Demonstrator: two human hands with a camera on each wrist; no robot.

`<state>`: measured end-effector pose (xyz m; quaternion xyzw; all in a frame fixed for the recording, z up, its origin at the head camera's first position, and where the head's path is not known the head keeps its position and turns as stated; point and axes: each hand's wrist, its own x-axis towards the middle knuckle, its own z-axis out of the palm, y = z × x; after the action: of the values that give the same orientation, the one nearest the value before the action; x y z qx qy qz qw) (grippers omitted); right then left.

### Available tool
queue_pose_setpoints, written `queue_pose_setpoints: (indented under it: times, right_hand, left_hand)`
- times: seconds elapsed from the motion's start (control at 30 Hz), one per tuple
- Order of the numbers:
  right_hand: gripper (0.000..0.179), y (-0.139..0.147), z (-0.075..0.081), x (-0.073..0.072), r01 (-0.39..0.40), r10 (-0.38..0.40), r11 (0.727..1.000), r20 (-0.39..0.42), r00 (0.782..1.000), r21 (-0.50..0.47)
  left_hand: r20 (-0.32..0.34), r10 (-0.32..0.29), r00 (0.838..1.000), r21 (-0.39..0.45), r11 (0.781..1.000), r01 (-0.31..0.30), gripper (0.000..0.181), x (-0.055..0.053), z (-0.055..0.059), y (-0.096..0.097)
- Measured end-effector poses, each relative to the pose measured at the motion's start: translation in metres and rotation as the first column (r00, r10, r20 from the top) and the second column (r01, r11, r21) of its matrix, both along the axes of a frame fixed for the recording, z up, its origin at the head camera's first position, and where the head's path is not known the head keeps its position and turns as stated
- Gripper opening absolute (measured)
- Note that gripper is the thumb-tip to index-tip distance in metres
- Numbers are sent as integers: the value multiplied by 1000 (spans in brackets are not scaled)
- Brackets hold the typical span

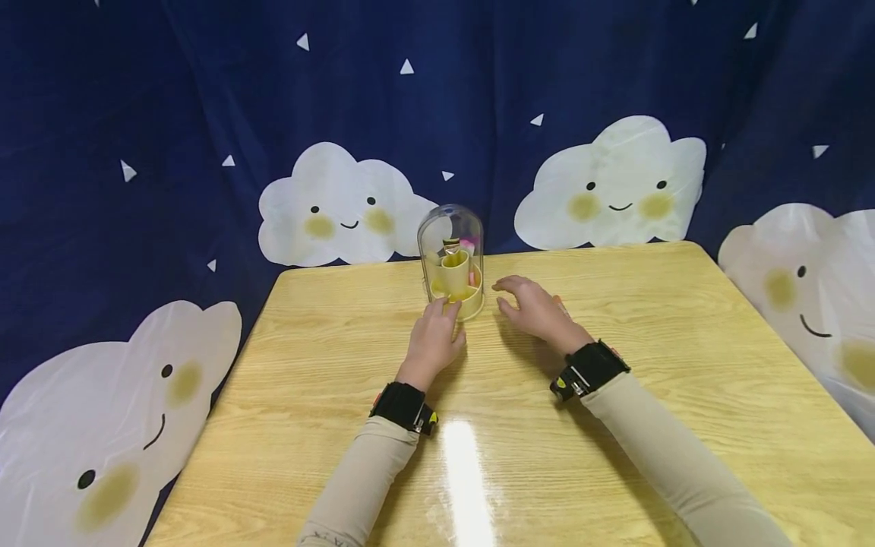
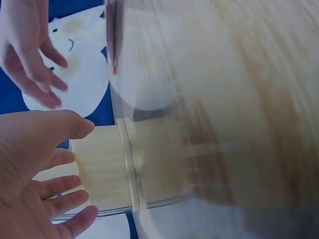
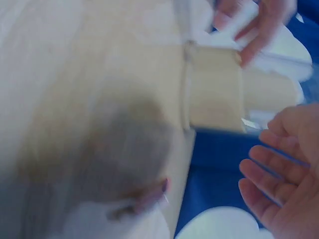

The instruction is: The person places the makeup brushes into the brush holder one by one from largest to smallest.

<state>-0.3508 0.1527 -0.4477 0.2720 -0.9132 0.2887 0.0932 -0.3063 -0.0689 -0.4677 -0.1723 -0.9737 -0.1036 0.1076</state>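
A makeup brush holder (image 1: pixel 454 275) with a clear domed cover and a cream base stands near the table's back edge. Inside it I see a brush with dark bristles (image 1: pixel 451 246) and a pink-tipped brush (image 1: pixel 468 246). My left hand (image 1: pixel 434 339) is at the front of the holder, fingers spread and loosely bent; whether the fingertips touch it, I cannot tell. To the holder's right, apart from it, my right hand (image 1: pixel 536 310) is held above the table with relaxed fingers and nothing in them. In the left wrist view, the cream base (image 2: pixel 102 167) lies just beyond my fingers.
A thin orange-tipped item (image 1: pixel 560 305) lies on the wooden table (image 1: pixel 328 357), partly hidden behind my right hand. Behind the table hangs a dark blue curtain (image 1: pixel 369 106) with smiling clouds. Glare marks the table's front middle.
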Motion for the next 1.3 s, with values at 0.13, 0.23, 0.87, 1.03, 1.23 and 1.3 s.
queue_pose_setpoints:
  times: [0.13, 0.23, 0.87, 1.03, 1.23, 1.3]
  right_hand:
    - [20, 29, 8, 0, 104, -104, 992, 5, 995, -69]
    - [14, 56, 10, 0, 199, -197, 980, 65, 978, -27]
    - [24, 90, -12, 0, 221, -334, 922, 365, 869, 317]
    - [28, 87, -13, 1, 212, -313, 932, 359, 879, 294]
    - [23, 73, -13, 12, 192, -213, 976, 276, 937, 101]
    - [18, 61, -11, 17, 158, -151, 987, 230, 961, -12]
  left_hand:
    - [-15, -2, 1000, 9, 1000, 2, 52, 1, 1, 0]
    - [-17, -7, 1000, 10, 1000, 7, 51, 2, 2, 0]
    - [-1, -13, 1000, 33, 999, 13, 52, 2, 4, -9]
    - [-16, 0, 1000, 29, 1000, 0, 51, 2, 5, -10]
    - [-65, 13, 998, 229, 973, 2, 36, 2, 7, -2]
    - [-33, -13, 999, 399, 917, 26, 32, 2, 9, 4]
